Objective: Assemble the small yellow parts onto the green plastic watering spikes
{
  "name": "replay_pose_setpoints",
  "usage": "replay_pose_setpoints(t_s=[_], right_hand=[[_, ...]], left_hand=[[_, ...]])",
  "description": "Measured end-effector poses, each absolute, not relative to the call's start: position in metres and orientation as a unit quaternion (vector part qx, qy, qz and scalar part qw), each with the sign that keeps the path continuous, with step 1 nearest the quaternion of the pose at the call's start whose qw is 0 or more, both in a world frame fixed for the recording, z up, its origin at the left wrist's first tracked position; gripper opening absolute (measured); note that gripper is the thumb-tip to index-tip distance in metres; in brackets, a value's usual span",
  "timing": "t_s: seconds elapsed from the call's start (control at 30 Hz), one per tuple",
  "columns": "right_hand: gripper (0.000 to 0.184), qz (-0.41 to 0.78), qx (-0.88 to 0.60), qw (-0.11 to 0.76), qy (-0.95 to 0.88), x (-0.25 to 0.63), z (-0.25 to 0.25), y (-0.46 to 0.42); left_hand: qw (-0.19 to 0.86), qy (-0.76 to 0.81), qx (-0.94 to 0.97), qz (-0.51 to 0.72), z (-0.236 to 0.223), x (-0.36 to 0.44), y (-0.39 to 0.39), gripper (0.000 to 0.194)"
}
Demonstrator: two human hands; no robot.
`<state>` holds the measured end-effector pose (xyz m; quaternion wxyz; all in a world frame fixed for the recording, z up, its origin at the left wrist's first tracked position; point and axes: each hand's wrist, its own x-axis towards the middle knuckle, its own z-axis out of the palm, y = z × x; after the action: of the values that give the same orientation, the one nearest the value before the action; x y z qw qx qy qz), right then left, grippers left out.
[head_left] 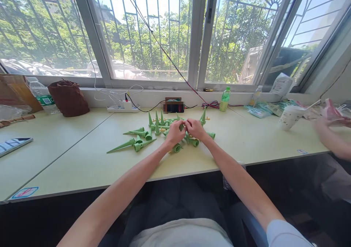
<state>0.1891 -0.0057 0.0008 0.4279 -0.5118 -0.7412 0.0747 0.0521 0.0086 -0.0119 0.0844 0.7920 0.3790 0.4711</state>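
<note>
Several green plastic cone spikes (142, 134) lie and stand scattered on the pale yellow table (82, 159) in front of me. My left hand (174, 133) and my right hand (195, 128) meet over the middle of the pile, fingers curled and pinched together on a small green piece between them that I cannot make out clearly. One long spike (120, 146) lies off to the left. A few spikes (203, 116) stand upright behind my hands.
On the sill side sit a power strip (123, 108), a brown bag (68, 97), a water bottle (41, 93) and a green bottle (225, 99). A phone (13, 144) lies at far left. Another person's arm (333, 139) and a paper cup (289, 117) are at right.
</note>
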Motion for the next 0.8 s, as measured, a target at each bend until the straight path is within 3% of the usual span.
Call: replay_pose_setpoints(t_s=[0.8], right_hand=[[0.032, 0.083, -0.518, 0.417, -0.742, 0.1889, 0.0022, -0.0068]], left_hand=[[0.084, 0.373, 0.794, 0.473, -0.0141, 0.0506, 0.01, 0.01]])
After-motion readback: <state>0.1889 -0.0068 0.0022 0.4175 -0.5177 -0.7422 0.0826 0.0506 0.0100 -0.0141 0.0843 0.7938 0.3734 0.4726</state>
